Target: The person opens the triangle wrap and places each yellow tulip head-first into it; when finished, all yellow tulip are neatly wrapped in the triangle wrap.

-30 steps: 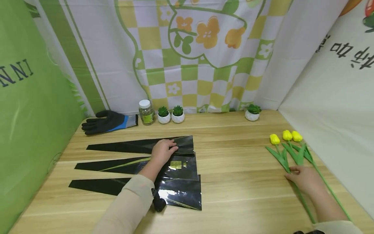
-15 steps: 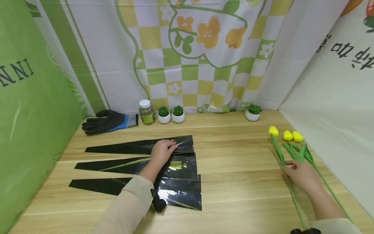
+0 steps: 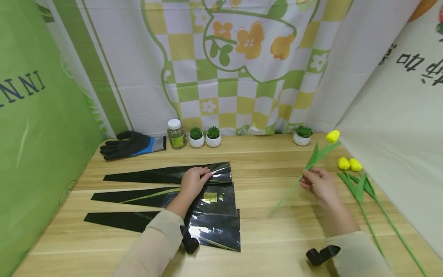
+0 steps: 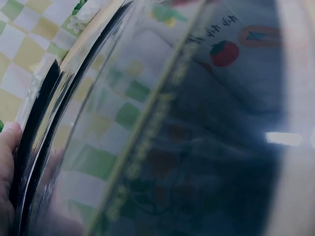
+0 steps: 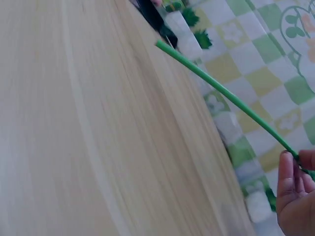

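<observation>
My right hand (image 3: 322, 186) pinches the green stem of a yellow artificial tulip (image 3: 333, 136), raised over the table and slanting, bloom toward the back right. In the right wrist view the tulip's bare stem (image 5: 221, 91) runs out from the fingertips. Over on the left, my left hand (image 3: 194, 181) rests on the wide end of the farthest glossy black tapered flower sleeve (image 3: 145, 176). Two more such sleeves, a middle one (image 3: 225, 204) and a near one (image 3: 221, 231), lie below it, partly under the forearm. In the left wrist view, shiny film (image 4: 206, 147) fills most of the picture.
Two more yellow tulips (image 3: 359, 190) lie at the table's right side. Along the back stand a black and blue work glove (image 3: 133, 145), a lidded jar (image 3: 176, 134), two small potted succulents (image 3: 196, 137) and another potted plant (image 3: 302, 136). Fabric hangs behind.
My right hand has picked up the leftmost tulip and carried it up and to the left, turning its stem end leftward. The left hand stays on the far sleeve, which shifted slightly earlier.
</observation>
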{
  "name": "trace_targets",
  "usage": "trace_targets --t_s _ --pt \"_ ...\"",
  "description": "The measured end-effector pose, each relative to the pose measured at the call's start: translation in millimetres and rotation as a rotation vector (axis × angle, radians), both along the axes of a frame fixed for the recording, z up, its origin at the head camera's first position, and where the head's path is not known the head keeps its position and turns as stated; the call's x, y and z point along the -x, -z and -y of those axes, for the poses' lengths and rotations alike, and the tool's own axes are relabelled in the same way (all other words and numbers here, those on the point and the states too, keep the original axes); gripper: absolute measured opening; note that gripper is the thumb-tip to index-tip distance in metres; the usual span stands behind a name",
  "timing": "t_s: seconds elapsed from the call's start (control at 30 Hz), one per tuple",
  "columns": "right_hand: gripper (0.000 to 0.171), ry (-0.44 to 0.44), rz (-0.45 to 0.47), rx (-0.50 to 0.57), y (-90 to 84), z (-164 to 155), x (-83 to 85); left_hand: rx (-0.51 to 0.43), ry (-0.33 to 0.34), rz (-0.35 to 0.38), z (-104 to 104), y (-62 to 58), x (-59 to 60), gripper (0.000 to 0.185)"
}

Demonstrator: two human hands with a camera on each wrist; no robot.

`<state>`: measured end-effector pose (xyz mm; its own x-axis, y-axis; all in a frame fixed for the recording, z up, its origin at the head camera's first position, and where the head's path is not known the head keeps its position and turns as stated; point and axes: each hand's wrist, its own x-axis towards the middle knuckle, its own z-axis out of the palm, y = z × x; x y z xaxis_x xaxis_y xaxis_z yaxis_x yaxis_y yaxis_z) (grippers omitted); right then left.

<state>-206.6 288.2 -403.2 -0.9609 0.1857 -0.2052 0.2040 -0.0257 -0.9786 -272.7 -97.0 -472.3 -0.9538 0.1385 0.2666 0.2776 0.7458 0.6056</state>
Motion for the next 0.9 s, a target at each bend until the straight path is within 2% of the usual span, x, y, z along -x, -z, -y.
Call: trace_targets --t_s 0.07,0.2,0.37,0.6,0.73,0.9 --pt "0.018 0.092 -0.013 0.111 3.2 16 8.9 -0.007 -0.001 -0.005 0 0.3 0.1 0.029" --pt "0.019 0.279 -0.018 0.267 6.8 46 25.7 -0.021 0.0 -0.003 0 0.1 -0.4 0.03" --pt "0.02 0.419 -0.059 0.371 11.1 74 45.2 -0.015 -0.001 0.007 0 0.3 -0.9 0.03" --pt "0.021 0.472 -0.101 0.406 18.4 95 58.4 -0.006 -0.002 0.014 -1 0.0 -1.7 0.03" --pt "0.021 0.46 -0.105 0.394 22.6 105 61.7 0.0 -0.004 0.016 0 0.0 -2.1 0.031" --pt "0.023 0.404 -0.091 0.357 27.4 119 62.4 -0.006 -0.004 0.002 0 -0.8 -2.4 0.03"
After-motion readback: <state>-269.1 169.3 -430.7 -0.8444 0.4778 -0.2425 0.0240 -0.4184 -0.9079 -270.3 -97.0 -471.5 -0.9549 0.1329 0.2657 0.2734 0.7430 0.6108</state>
